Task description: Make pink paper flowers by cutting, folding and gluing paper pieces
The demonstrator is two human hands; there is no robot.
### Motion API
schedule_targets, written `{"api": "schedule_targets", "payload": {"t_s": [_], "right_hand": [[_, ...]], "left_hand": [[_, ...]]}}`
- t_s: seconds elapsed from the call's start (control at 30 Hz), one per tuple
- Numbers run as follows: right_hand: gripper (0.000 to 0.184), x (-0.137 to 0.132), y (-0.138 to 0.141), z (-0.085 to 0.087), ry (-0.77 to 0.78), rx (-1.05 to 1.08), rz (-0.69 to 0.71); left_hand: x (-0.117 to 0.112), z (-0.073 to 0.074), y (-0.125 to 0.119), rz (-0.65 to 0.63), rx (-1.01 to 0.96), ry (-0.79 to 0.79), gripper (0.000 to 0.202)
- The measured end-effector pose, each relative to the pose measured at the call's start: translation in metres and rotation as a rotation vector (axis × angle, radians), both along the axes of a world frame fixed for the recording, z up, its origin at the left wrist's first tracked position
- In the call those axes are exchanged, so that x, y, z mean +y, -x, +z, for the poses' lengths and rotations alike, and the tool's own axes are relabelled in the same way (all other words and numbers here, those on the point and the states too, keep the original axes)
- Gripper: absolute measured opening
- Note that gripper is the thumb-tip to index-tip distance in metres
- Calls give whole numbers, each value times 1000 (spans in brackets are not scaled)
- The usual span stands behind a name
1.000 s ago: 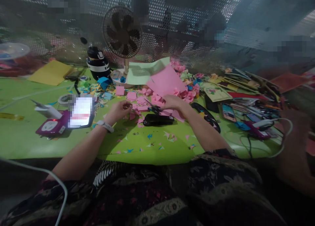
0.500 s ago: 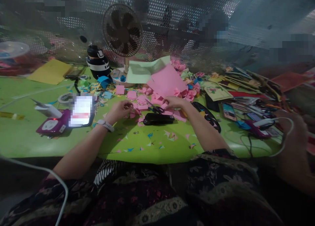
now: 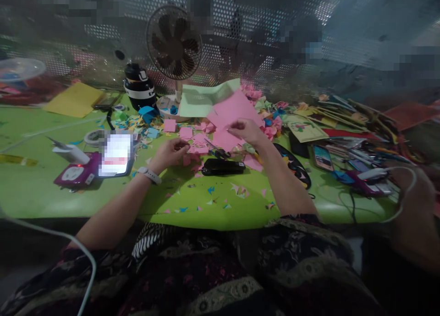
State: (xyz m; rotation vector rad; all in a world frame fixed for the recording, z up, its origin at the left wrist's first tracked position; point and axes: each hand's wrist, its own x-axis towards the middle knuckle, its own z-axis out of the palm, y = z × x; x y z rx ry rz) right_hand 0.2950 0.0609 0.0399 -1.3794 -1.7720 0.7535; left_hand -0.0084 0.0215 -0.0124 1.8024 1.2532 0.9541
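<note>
My left hand rests at the left edge of a heap of small pink paper pieces, its fingers curled together; whatever they hold is hidden. Above the heap, my right hand pinches pink paper at the fingertips, in front of a large pink sheet. Scissors lie between the hands on the pink pieces. Just in front of them is a black stapler. Small pink squares lie beyond my left hand.
A lit phone and a purple power socket stand left. Behind are a fan, a black bottle and pink paper flowers. Another person's hand is at the right by cables. Paper scraps dot the green table.
My right hand has risen and moved away from the scissors, up over the pink sheet, with pink paper at its fingertips. My left hand has hardly moved.
</note>
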Motion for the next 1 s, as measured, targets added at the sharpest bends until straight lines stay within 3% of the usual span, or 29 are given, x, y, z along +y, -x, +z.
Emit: {"api": "schedule_targets", "payload": {"t_s": [0.13,0.2,0.33,0.5,0.63,0.83,0.93,1.0], "right_hand": [[24,-27,46,0,52,244,71],[26,-40,68,-4,35,265,114],[31,-54,84,-8,-79,155,191],[56,-58,75,-8,-302,-166,382],[48,-61,75,-10,-315,-266,443],[31,-61,75,-11,-220,-209,484],[10,-60,78,-15,-212,-110,424],[14,-61,83,-19,-183,11,342]], "left_hand": [[-12,8,-9,-179,-384,171,47],[-15,10,-12,-185,-488,219,47],[-12,8,-10,-99,-568,301,41],[-5,6,-4,-92,-539,475,25],[-7,6,-4,-126,-541,509,21],[-10,7,-6,-184,-494,473,26],[-12,8,-6,-215,-534,507,30],[-15,9,-8,-215,-564,490,32]]}}
